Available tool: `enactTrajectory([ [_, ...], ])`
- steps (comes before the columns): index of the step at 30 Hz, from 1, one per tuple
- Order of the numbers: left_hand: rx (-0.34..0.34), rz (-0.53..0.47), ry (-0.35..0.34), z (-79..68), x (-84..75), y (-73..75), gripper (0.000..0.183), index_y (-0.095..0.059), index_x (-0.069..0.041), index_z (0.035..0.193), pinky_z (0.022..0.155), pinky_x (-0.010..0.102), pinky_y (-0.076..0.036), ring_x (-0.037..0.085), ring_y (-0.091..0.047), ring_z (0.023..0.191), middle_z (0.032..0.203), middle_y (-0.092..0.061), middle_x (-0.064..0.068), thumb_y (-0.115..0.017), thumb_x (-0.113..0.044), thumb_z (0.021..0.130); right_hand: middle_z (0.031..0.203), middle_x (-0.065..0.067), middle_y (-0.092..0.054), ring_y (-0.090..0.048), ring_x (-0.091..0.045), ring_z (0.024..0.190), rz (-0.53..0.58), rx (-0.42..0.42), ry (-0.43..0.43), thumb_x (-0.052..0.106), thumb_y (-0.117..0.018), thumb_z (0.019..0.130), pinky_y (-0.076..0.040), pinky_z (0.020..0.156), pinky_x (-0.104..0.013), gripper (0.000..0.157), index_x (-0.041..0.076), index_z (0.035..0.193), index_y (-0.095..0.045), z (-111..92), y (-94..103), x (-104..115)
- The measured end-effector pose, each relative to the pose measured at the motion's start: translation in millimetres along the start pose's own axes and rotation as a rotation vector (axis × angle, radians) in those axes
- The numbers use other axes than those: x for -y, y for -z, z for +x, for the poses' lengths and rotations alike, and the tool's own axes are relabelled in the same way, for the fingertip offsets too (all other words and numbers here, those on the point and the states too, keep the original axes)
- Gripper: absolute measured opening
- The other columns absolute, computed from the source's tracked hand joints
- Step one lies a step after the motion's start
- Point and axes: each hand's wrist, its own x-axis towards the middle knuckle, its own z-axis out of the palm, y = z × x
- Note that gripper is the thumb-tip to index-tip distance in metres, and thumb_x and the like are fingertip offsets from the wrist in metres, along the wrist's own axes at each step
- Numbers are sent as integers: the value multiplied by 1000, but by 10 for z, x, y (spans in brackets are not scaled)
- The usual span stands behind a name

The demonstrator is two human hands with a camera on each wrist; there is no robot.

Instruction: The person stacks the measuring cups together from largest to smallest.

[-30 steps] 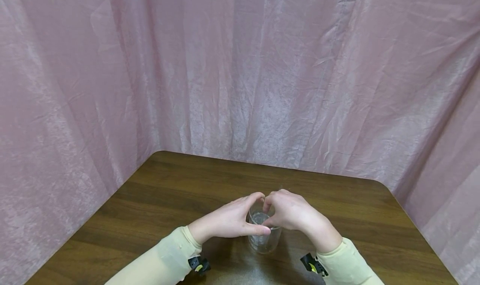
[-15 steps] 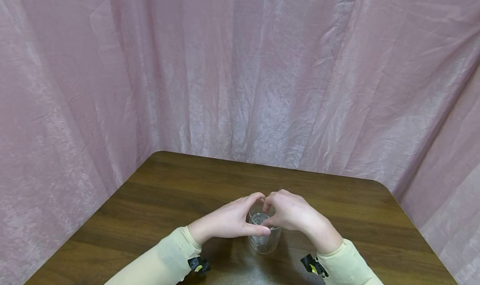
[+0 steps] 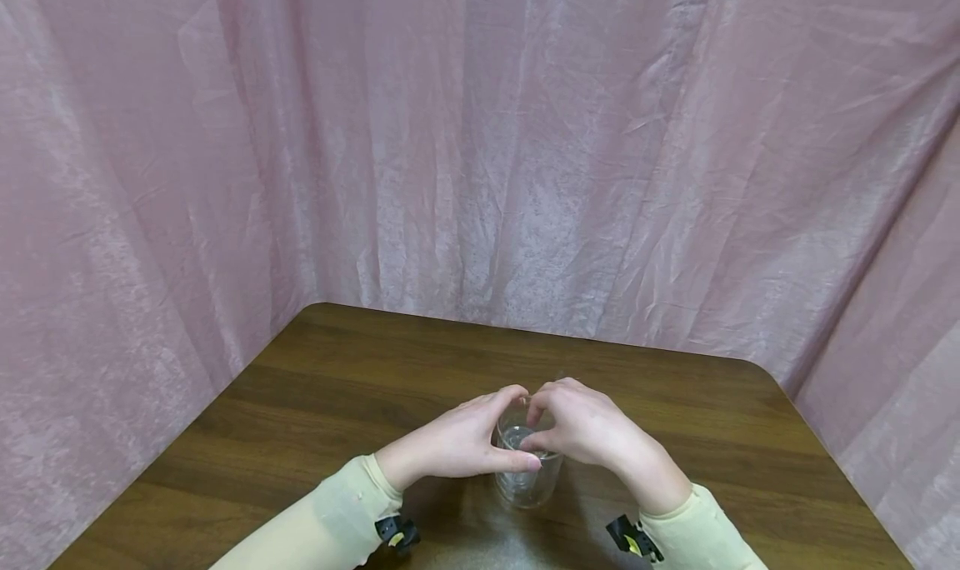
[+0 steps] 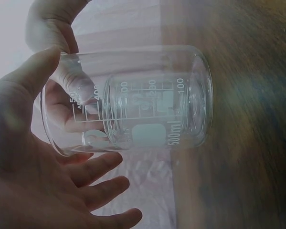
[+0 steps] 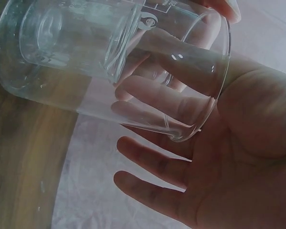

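In the head view, my left hand (image 3: 457,441) grips a clear glass beaker (image 3: 525,495) near its rim, thumb on the near side. The left wrist view shows this beaker (image 4: 147,138) marked 500ml. A smaller clear glass vessel (image 5: 80,36) sits inside it, well below the outer rim. My right hand (image 3: 592,424) reaches into the beaker from the right. Its thumb and a finger lie beside the inner vessel's rim; whether they pinch it I cannot tell. Other right-hand fingers (image 5: 147,160) extend outside the glass.
The brown wooden table (image 3: 337,370) stretches away behind the beaker. Pink velvet curtains (image 3: 480,178) hang around the table's back and sides. Black wrist mounts (image 3: 397,532) sit under both pale yellow sleeves (image 3: 330,512).
The right wrist has shifted slightly to the right, and its thumb reaches a little farther left inside the beaker. The left hand and the beaker have stayed in place.
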Motion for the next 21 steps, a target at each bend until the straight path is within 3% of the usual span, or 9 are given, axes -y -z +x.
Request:
enactTrajectory([
  [9,-11,29,23,-4,-24,-12,78,-52,-25,152,104,48,-54,25,-63,132,145,-66,4,-77,-71,94,97,12,-71,-65,-18,105,6,-48,3,35,-96,85,-55,79,-39,22,26,91,-77,-38,-3,-25],
  [21,-31,67,56,-22,-71,-32,86,-51,-19,154,102,50,-55,22,-63,126,143,-66,5,-76,-74,93,112,10,-73,-68,-22,117,50,-88,-40,40,-95,87,-58,90,-49,27,26,105,-80,-117,14,-20],
])
